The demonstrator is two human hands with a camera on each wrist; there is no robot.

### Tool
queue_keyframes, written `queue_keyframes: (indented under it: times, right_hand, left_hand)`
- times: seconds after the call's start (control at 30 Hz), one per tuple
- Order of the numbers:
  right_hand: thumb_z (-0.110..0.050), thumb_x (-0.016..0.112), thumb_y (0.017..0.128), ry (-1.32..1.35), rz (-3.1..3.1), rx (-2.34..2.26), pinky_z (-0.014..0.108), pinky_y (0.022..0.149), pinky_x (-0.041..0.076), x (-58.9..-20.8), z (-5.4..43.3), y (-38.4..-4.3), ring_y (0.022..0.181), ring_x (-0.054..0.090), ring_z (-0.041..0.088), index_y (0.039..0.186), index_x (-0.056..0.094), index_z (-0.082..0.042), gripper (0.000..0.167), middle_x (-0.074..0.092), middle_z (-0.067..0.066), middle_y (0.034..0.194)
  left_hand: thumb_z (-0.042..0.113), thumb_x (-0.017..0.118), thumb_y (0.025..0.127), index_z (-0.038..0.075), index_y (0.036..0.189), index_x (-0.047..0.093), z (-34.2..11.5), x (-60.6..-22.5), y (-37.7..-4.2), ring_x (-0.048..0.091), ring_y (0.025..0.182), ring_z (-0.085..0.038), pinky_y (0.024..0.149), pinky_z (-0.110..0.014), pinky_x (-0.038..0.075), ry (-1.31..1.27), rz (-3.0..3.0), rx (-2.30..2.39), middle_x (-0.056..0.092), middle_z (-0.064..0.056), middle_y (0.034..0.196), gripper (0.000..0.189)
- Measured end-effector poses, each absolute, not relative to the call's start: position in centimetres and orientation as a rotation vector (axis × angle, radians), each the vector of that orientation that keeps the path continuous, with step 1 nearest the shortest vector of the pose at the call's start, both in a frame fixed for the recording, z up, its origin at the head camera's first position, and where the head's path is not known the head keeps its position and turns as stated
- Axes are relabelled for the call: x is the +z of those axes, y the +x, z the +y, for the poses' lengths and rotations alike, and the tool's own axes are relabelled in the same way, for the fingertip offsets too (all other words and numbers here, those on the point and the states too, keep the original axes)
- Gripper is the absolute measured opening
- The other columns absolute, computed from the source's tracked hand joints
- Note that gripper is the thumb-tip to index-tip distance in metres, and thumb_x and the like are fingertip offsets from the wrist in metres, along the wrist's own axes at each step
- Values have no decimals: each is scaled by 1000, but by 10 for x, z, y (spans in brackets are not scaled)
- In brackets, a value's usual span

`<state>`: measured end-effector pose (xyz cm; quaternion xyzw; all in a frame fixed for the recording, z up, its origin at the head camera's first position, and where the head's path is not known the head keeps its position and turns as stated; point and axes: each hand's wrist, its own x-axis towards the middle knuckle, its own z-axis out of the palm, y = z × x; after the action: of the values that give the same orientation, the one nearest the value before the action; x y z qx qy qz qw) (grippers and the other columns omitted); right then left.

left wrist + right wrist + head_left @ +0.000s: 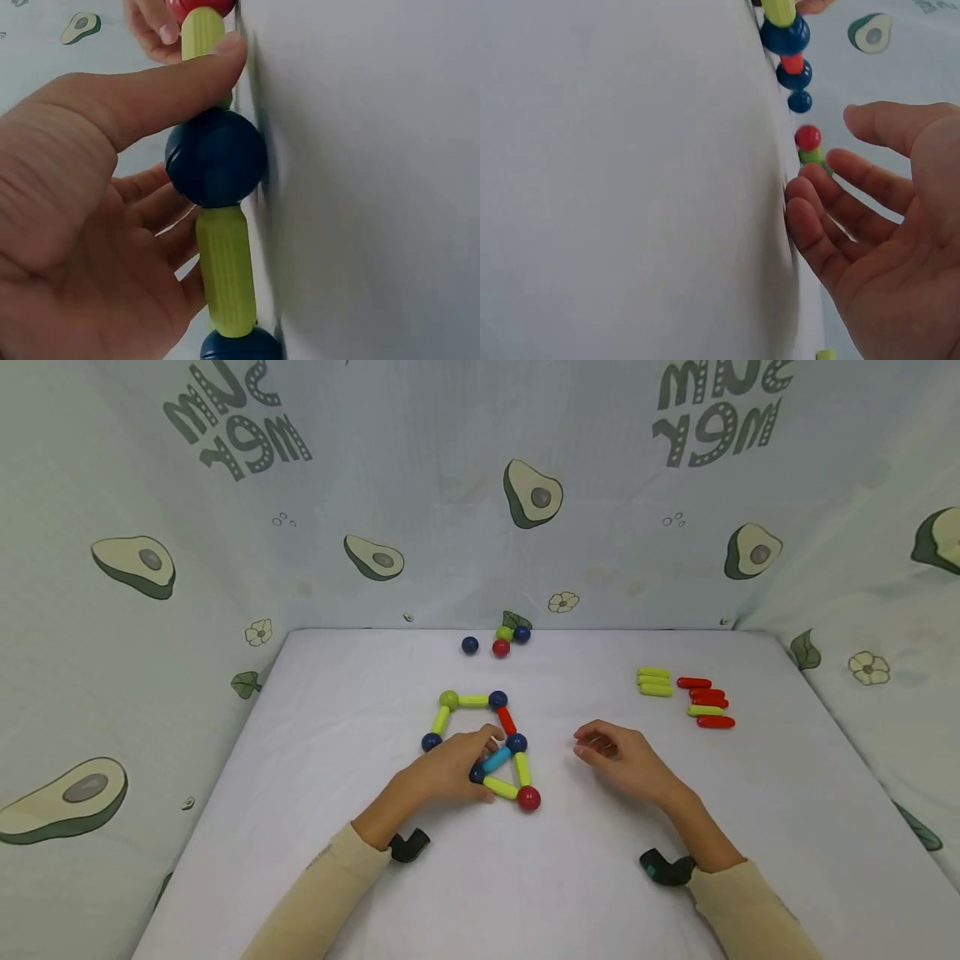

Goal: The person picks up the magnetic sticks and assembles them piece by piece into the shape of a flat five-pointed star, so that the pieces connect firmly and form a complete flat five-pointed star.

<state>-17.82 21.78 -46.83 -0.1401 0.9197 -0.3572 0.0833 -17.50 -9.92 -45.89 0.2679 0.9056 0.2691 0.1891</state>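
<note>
A flat figure of balls and sticks lies on the white table. My left hand (448, 768) grips it at the dark blue ball (216, 157) on its left lower corner. The thumb lies over the yellow-green stick (500, 788) beside that ball, and the fingers reach behind. A light blue stick (497, 760) runs from this ball to another dark blue ball (517, 743). At the lowest corner is a red ball (528, 798). To the right of the figure, my right hand (628, 766) hovers with loosely bent fingers, holding nothing. The left hand hides part of the figure's left side.
Loose yellow-green sticks (655, 682) and red sticks (708, 693) lie at the right back. Near the back edge sit a loose dark blue ball (470, 645) and a small group with a red ball (501, 648). A printed cloth (450, 527) hangs behind the table.
</note>
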Motion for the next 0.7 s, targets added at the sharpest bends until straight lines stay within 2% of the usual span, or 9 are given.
queue_keyframes:
  times: [0.1, 0.3, 0.37, 0.43, 0.57, 0.63, 0.7]
  right_hand:
    - [-28, 66, 102, -358, 2828, -1021, 27, 88, 53, -467, 236, -181, 102, 63, 22, 124, 65, -11, 28, 70, 6, 113]
    - [-23, 63, 102, -177, 3014, -941, 30, 83, 51, -462, 283, -185, 101, 60, 28, 125, 63, -6, 29, 67, 15, 113]
    - [-21, 62, 101, -97, 3078, -906, 36, 82, 51, -462, 301, -186, 102, 57, 31, 125, 62, -3, 30, 64, 18, 114]
    - [-17, 61, 100, -30, 3134, -872, 46, 82, 52, -463, 319, -187, 103, 54, 37, 125, 61, 1, 31, 59, 23, 116]
    - [-12, 57, 98, 58, 3182, -785, 70, 92, 46, -468, 352, -189, 116, 45, 53, 131, 55, 9, 39, 47, 37, 130]
    - [-11, 57, 98, 64, 3169, -747, 75, 97, 40, -471, 364, -190, 121, 40, 59, 135, 50, 11, 44, 41, 41, 137]
    - [-11, 56, 98, 55, 3151, -724, 76, 98, 39, -474, 371, -190, 121, 40, 60, 137, 47, 12, 47, 41, 42, 138]
  left_hand:
    - [29, 88, 83, 21, 150, 41, -105, -454, -176, 59, 124, -13, 108, -35, 50, 773, 2495, 731, 63, 3, 136, 82]
    - [32, 64, 103, 11, 141, 59, -98, -459, -178, 61, 106, -10, 98, -30, 53, 817, 2550, 815, 68, 2, 118, 43]
    - [28, 58, 106, 10, 139, 62, -94, -461, -178, 60, 99, -10, 94, -27, 53, 835, 2590, 807, 68, 2, 112, 37]
    - [24, 59, 106, 10, 139, 62, -93, -462, -177, 59, 97, -10, 92, -26, 53, 838, 2612, 781, 68, 2, 110, 36]
    - [21, 59, 106, 12, 139, 63, -95, -461, -177, 59, 99, -10, 95, -27, 53, 859, 2618, 711, 68, 2, 114, 35]
    - [21, 58, 106, 14, 139, 63, -98, -460, -177, 60, 102, -10, 97, -28, 53, 873, 2609, 676, 68, 2, 119, 34]
    - [20, 56, 107, 16, 139, 64, -100, -459, -177, 60, 105, -10, 100, -30, 52, 886, 2601, 643, 68, 2, 122, 33]
